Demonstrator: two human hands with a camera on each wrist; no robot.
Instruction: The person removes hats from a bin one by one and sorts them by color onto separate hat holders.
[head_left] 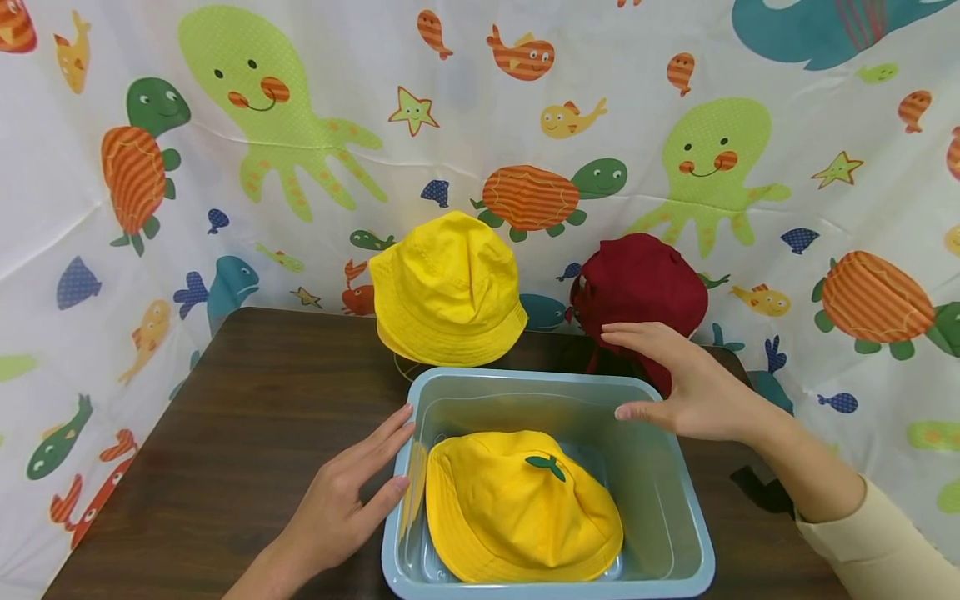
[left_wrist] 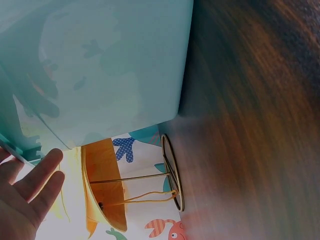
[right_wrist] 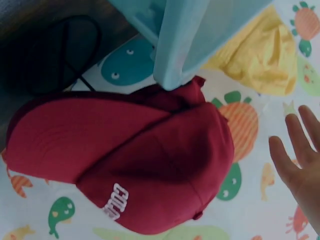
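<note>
One yellow hat (head_left: 525, 517) lies in the blue bin (head_left: 697, 533) in my head view, long axis running left to right, brim toward the left and near sides. My left hand (head_left: 337, 500) is at the left rim, fingers straight; my right hand (head_left: 693, 392) spreads near the far right corner. From my left wrist, another hat (left_wrist: 105, 160) sits on a wire stand (left_wrist: 175, 191). From my right wrist, a red cap's (right_wrist: 165, 170) brim points left.
</note>
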